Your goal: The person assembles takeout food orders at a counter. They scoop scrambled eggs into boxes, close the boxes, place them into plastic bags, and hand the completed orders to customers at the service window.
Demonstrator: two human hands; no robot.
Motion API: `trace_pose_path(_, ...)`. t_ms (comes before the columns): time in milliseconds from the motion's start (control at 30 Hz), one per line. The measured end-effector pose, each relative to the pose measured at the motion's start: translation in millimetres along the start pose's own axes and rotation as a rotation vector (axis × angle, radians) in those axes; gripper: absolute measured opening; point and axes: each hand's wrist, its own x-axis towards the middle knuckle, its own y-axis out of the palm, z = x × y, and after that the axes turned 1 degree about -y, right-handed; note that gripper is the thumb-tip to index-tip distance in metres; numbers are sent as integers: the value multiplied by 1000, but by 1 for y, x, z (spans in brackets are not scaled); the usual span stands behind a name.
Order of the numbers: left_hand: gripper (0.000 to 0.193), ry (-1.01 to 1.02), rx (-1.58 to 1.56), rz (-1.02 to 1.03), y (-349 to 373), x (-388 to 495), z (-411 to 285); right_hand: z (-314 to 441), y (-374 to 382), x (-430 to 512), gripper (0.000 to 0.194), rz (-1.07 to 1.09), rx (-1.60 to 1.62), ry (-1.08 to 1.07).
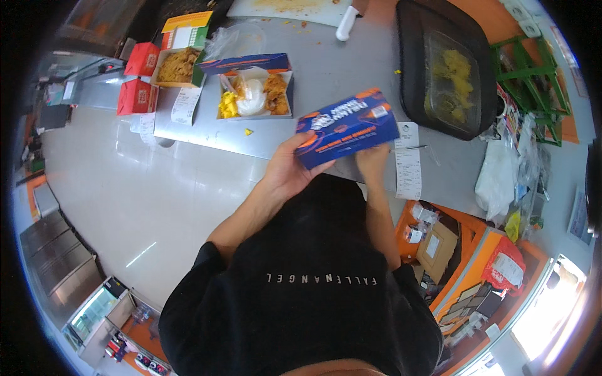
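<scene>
My left hand (289,167) grips the left end of a blue and orange printed cardboard box (348,126), tilted above the steel table's front edge. At its near right side is my right hand (372,162); the box covers its fingers, so its grip is unclear. Right of that hand, a pen (414,148) crosses a long paper receipt (408,176). Beyond my left hand stands an open blue meal box (255,116) with a white plastic-wrapped portion (251,97), fried chicken pieces (275,94) and yellow scrambled egg (228,105).
Farther left are an open box of fried food (178,67), two red boxes (137,97) and a receipt (185,104). A white-handled knife (347,23) lies by a cutting board (287,10). A black tray (411,61) holds a clear container (451,89) of yellow food.
</scene>
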Motion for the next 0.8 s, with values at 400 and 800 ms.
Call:
trace_pose_path(400, 71, 797, 1356, -412, -39, 100, 33, 50, 2, 16, 15, -356, -179, -88)
trace_pose_path(800, 83, 1572, 1341, -640, -76, 60, -160, 52, 138, 8, 24, 310, -624, -479)
